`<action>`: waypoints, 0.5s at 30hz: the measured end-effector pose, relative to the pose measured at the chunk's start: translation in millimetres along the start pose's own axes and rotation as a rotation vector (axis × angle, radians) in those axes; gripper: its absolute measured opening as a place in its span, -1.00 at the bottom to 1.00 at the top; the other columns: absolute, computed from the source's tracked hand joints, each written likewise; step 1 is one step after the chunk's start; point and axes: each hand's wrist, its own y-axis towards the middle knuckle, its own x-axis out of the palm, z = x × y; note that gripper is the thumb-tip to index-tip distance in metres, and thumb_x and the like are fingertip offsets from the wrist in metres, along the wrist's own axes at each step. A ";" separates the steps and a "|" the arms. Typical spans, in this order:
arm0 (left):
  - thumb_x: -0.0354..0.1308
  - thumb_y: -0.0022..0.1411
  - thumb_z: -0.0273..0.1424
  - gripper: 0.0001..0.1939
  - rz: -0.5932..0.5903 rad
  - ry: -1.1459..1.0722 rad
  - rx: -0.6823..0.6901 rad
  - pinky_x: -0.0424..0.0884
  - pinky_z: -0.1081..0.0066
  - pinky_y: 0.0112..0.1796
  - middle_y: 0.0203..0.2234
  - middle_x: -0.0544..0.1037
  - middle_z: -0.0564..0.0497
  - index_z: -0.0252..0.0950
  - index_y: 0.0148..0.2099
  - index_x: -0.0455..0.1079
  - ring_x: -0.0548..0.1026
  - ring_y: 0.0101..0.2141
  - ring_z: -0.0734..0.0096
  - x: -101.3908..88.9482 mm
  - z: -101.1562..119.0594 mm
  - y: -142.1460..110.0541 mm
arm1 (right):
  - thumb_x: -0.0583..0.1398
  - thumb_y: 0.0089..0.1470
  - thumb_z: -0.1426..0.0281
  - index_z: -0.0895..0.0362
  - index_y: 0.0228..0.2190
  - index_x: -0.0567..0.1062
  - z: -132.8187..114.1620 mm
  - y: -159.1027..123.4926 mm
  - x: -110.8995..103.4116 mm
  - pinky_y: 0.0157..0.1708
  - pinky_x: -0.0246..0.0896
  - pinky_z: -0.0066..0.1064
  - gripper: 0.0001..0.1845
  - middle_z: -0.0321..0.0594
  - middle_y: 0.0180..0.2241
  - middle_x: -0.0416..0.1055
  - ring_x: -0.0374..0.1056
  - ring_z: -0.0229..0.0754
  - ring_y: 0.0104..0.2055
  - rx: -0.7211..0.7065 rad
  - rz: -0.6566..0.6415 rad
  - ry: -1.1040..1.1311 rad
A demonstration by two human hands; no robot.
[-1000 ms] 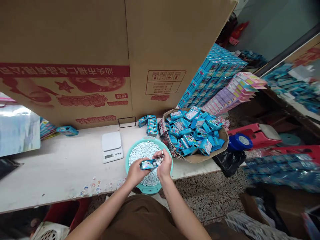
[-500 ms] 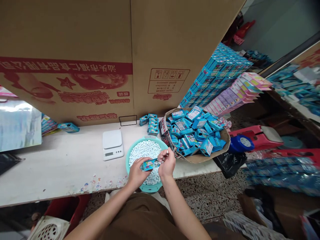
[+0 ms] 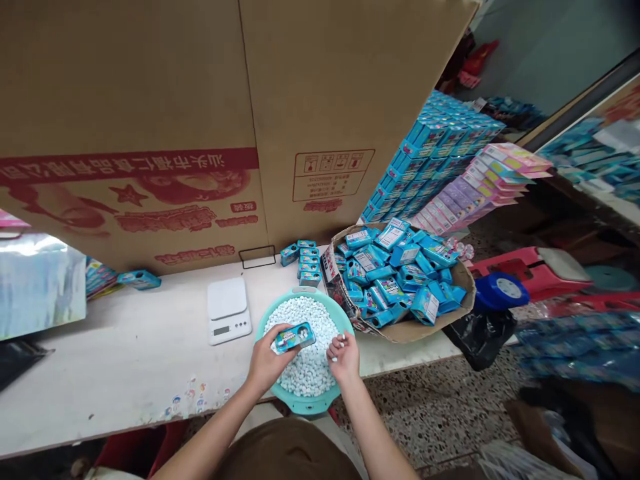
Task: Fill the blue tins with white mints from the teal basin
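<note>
Two items held over the teal basin (image 3: pixel 305 293), lower centre of frame: my left hand (image 3: pixel 267 365) grips a blue tin (image 3: pixel 295 337); my right hand (image 3: pixel 344 357) pinches white mints (image 3: pixel 337 341).

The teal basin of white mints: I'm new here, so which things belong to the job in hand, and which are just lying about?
In use: left hand holding a blue tin; right hand pinching white mints; teal basin.
Likely part of it: digital scale, stacked blue tins, basket of blue tins.
Just lying about: cardboard carton, black plastic bag, pink-and-purple boxes.
</note>
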 end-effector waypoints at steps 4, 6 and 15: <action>0.26 -0.04 -0.24 -0.61 0.070 0.145 0.012 0.41 0.29 -0.16 -0.22 0.55 0.01 -0.21 -0.11 0.39 0.51 -0.22 0.23 -20.3 -7.0 55.9 | 0.18 -0.21 0.19 0.09 -0.61 0.20 12.2 2.8 -4.0 -0.80 -0.22 -0.58 -0.71 -0.53 -0.76 0.08 -0.13 -0.46 -0.81 -0.020 0.118 -0.037; 0.25 -0.04 -0.24 -0.60 0.105 0.235 -0.004 0.41 0.31 -0.21 -0.25 0.56 0.03 -0.19 -0.11 0.38 0.51 -0.26 0.24 -27.9 -13.9 93.8 | 0.21 -0.27 0.18 0.12 -0.60 0.28 19.4 4.4 -4.1 -0.79 -0.21 -0.59 -0.71 -0.49 -0.74 0.14 -0.09 -0.46 -0.79 -0.059 0.163 -0.121; 0.24 -0.07 -0.43 -0.68 0.100 0.502 0.077 0.41 0.29 -0.27 -0.28 0.50 -0.03 -0.26 -0.19 0.33 0.50 -0.26 0.20 5.9 -61.2 244.5 | 0.23 -0.31 0.03 0.08 -0.73 0.41 50.5 37.9 -17.0 -0.78 -0.13 -0.43 -0.63 -0.32 -0.76 0.22 0.05 -0.30 -0.78 -0.210 0.193 -0.434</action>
